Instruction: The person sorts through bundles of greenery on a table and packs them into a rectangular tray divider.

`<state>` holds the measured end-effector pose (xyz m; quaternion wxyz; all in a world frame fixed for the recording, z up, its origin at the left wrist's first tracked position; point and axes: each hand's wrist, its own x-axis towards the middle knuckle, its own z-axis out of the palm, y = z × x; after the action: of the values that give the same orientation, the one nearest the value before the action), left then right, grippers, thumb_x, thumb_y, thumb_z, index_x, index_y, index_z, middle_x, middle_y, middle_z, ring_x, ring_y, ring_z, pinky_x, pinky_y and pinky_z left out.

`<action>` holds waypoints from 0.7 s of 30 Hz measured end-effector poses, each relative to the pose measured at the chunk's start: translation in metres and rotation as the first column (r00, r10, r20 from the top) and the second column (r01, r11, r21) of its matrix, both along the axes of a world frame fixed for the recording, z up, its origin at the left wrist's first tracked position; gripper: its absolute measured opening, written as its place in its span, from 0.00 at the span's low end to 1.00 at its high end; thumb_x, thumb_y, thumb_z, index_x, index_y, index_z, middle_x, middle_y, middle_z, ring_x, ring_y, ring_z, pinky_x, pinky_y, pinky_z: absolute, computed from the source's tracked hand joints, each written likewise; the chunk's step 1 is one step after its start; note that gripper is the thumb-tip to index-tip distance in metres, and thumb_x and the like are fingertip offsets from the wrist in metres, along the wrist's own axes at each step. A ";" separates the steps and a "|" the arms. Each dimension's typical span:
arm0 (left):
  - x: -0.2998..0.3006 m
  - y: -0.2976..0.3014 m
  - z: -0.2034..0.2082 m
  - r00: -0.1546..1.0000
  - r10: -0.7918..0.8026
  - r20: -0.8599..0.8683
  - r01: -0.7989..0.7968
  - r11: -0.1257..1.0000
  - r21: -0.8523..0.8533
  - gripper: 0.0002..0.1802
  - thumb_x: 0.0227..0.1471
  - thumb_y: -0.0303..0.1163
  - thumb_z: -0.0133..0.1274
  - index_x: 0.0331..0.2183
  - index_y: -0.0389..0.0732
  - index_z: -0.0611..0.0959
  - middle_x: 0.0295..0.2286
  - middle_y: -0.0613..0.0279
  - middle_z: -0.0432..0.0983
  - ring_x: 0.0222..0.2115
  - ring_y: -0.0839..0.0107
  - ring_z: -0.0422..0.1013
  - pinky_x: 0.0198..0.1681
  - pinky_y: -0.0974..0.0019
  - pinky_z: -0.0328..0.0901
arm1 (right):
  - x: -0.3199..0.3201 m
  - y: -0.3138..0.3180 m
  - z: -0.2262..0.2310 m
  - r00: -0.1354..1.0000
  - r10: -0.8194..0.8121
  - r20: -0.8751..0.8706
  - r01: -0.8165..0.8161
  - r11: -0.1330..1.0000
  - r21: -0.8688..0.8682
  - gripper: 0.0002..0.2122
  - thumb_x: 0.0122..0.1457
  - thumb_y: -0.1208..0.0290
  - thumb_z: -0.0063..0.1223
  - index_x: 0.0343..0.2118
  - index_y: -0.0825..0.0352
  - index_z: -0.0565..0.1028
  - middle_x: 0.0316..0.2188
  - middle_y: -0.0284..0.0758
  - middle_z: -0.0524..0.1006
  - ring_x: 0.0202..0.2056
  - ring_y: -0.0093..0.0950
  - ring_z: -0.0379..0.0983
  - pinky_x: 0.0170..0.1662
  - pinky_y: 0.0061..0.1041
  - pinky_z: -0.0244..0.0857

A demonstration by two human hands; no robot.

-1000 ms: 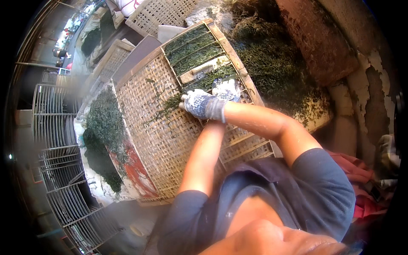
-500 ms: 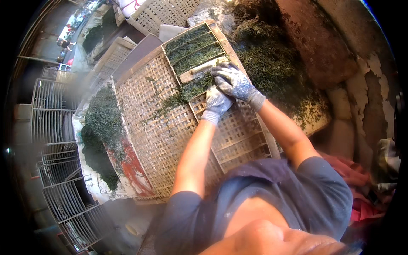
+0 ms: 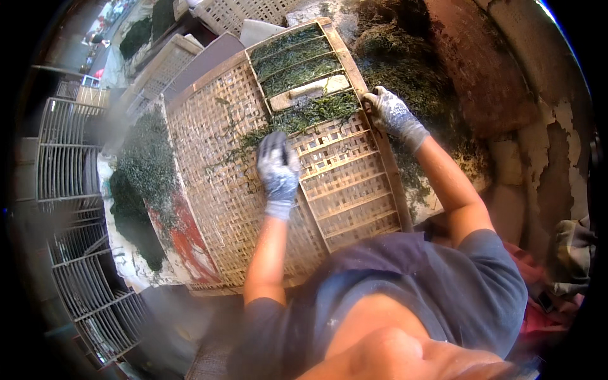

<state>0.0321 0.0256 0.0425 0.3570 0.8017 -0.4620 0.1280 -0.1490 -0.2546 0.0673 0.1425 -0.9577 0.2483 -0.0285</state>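
A woven bamboo tray [image 3: 209, 158] with a wooden rim lies before me. On its right part sits a slatted wooden frame [image 3: 354, 206]. Dark green seaweed-like strands [image 3: 297, 54] fill the far slots, and a loose band of them [image 3: 316, 113] lies below a pale worn bar [image 3: 309, 92]. My left hand [image 3: 277, 174], in a grey-white knit glove, is over the tray beside the trailing strands, fingers extended and slightly blurred. My right hand [image 3: 392, 115], gloved likewise, has its fingers curled at the right wooden rail [image 3: 358, 73]; its palm side is hidden.
At left a white and red surface [image 3: 190, 244] bears a heap of green strands [image 3: 149, 161]. Metal racks [image 3: 69, 152] stand farther left. A larger dark green pile [image 3: 405, 69] lies right of the tray. Other woven trays [image 3: 237, 12] lean behind.
My hands, together at the band of strands before, are now apart. The left moved left and nearer me; the right moved right to the rail. The band and slats are uncovered.
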 end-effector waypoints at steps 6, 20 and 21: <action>-0.006 -0.051 -0.008 0.971 -0.144 0.190 0.083 0.951 0.298 0.26 0.61 0.41 0.55 0.58 0.43 0.80 0.59 0.51 0.74 0.62 0.51 0.67 0.70 0.47 0.56 | 0.062 0.044 0.018 0.891 -0.049 0.452 -0.252 0.774 0.581 0.11 0.69 0.68 0.54 0.50 0.64 0.80 0.46 0.42 0.83 0.46 0.35 0.81 0.55 0.35 0.75; 0.012 0.055 -0.006 0.975 0.214 0.067 -0.213 0.977 -0.024 0.24 0.59 0.30 0.57 0.57 0.38 0.80 0.54 0.47 0.77 0.58 0.49 0.71 0.64 0.48 0.63 | 0.063 0.045 0.024 0.902 0.414 0.125 -0.432 0.848 0.308 0.13 0.64 0.66 0.57 0.50 0.59 0.80 0.41 0.38 0.84 0.47 0.34 0.80 0.54 0.42 0.75; 0.000 0.057 -0.003 0.917 0.129 -0.377 -0.166 0.984 -0.066 0.25 0.59 0.31 0.58 0.57 0.38 0.79 0.54 0.48 0.78 0.57 0.50 0.71 0.63 0.48 0.64 | 0.068 0.028 0.030 0.905 0.407 -0.119 -0.312 0.829 0.464 0.12 0.65 0.65 0.55 0.49 0.61 0.81 0.37 0.40 0.84 0.41 0.35 0.82 0.50 0.41 0.77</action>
<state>0.0321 0.0829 0.0394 0.4654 0.8258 -0.3178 0.0230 -0.0808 -0.2267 0.0968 0.3277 -0.9283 0.0764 0.1579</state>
